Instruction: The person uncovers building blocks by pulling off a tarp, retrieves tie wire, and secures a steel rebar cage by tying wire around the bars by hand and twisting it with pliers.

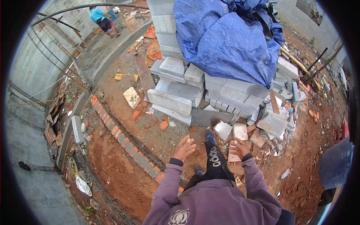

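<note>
Pale, rough-edged blocks (222, 130) lie just beyond a worker's right hand (239, 146), its fingers loosely parted; the left hand (183, 149) spreads likewise, holding nothing.

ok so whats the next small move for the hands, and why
Perhaps reach the right hand down to the pale block piece just beyond it: the piece appears loose and close by, and that hand looks empty, as does the left hand.
</note>
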The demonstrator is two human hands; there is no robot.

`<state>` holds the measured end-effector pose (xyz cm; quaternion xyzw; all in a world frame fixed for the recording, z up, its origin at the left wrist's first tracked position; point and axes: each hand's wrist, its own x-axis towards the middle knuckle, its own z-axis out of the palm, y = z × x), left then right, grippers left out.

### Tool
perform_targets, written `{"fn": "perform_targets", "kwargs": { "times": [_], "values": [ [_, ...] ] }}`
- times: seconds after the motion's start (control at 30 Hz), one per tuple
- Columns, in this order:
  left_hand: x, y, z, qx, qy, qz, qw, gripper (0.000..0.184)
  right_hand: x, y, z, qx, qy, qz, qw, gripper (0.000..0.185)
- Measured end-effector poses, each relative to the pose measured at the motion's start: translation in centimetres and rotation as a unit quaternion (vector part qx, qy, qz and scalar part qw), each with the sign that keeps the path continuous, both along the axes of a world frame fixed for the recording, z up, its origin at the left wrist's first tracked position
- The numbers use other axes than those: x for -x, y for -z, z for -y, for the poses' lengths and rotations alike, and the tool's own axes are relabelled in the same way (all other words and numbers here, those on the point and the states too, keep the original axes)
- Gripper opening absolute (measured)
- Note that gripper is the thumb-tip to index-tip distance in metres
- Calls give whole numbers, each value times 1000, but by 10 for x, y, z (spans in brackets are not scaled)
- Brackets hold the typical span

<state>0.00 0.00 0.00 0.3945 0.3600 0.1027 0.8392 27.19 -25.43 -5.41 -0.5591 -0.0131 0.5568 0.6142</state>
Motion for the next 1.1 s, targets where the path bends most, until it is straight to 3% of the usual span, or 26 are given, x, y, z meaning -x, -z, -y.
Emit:
{"fn": "perform_targets", "kwargs": {
  "times": [0.07,0.17,0.23,0.33,0.4,0.47,0.57,0.6,0.67,0.77,0.8,0.83,0.9,0.97,1.03,1.1],
  "values": [
    [-18,-5,-1,31,-28,42,998,83,-9,-24,-31,-74,47,-20,996,71],
    [-115,-8,-87,40,-72,40,996,86,-92,-16,-144,-151,88,-57,983,81],
    [-182,-15,-138,22,-85,33,996,99,-147,-9,-206,-176,83,-27,981,97],
    [-265,-14,-198,32,-90,5,995,126,-200,-7,-277,-220,173,-41,959,80],
    [-314,-12,-228,63,-123,-17,990,125,-226,-5,-310,-236,206,-84,946,66],
    [-362,-20,-253,89,-151,-8,985,126,-243,-27,-333,-271,173,-75,944,64],
    [-403,-23,-265,133,-128,100,978,118,-247,-97,-323,-288,138,-28,947,60],
    [-402,-34,-263,168,-174,169,956,97,-239,-107,-319,-287,123,-7,950,61],
    [-397,-71,-256,96,-214,248,940,74,-238,-120,-315,-301,107,38,947,59],
    [-390,-126,-247,41,-249,334,908,50,-269,-165,-292,-185,36,371,909,55],
    [-387,-143,-249,29,-255,351,901,44,-276,-183,-293,-199,59,420,883,52],
    [-387,-162,-255,-7,-231,371,899,43,-287,-204,-294,-210,80,469,854,50],
    [-398,-206,-269,-111,-203,382,895,40,-312,-244,-293,-219,95,442,865,58],
    [-417,-260,-268,-196,-183,385,883,37,-335,-277,-290,-219,82,512,826,65],
    [-439,-292,-273,-261,-161,401,863,36,-346,-294,-290,-244,99,566,781,71],
    [-460,-316,-289,-324,-111,394,853,35,-381,-290,-286,-193,86,612,762,70]
  ]
}}
